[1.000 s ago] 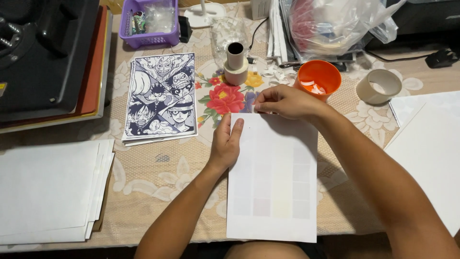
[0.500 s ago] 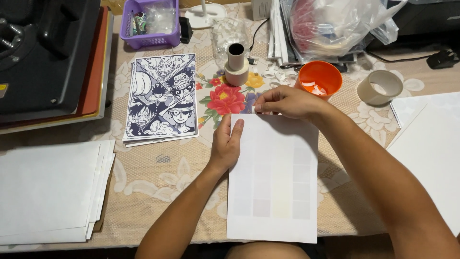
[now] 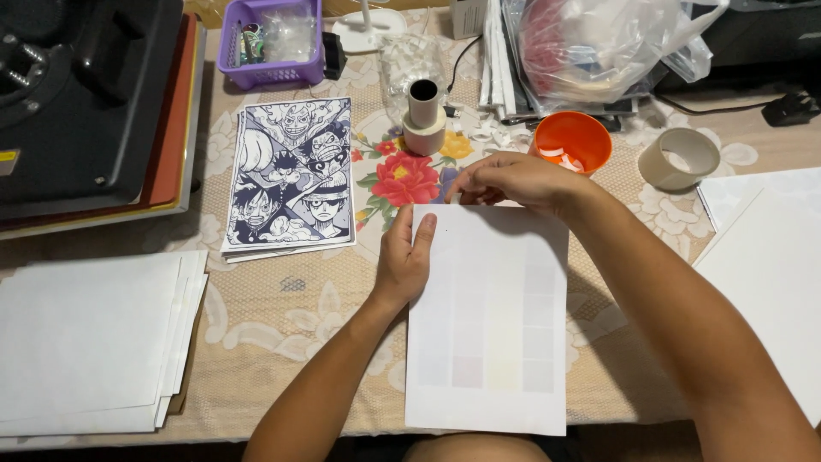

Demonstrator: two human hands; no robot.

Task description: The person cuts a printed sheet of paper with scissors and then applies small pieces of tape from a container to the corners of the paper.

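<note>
A white sheet of paper (image 3: 489, 325) with a faint grid of pale coloured squares lies in front of me on the floral tablecloth (image 3: 291, 308). My left hand (image 3: 404, 257) rests flat on the sheet's upper left edge, fingers together. My right hand (image 3: 513, 181) is at the sheet's top edge with its fingertips pinched there; whether it grips the paper or something small is hidden. A black-and-white cartoon print (image 3: 291, 175) lies to the left of the hands.
A heat press (image 3: 81, 103) sits at the far left, and a stack of white sheets (image 3: 90, 342) lies below it. An orange cup (image 3: 571, 141), tape rolls (image 3: 680, 158) (image 3: 423, 120), a purple basket (image 3: 274, 38) and a plastic bag (image 3: 590, 47) line the back. More white paper (image 3: 761, 257) lies at right.
Both hands stay at the top of the sheet; the right hand's fingers have shifted slightly along the top edge. The paper has not moved.
</note>
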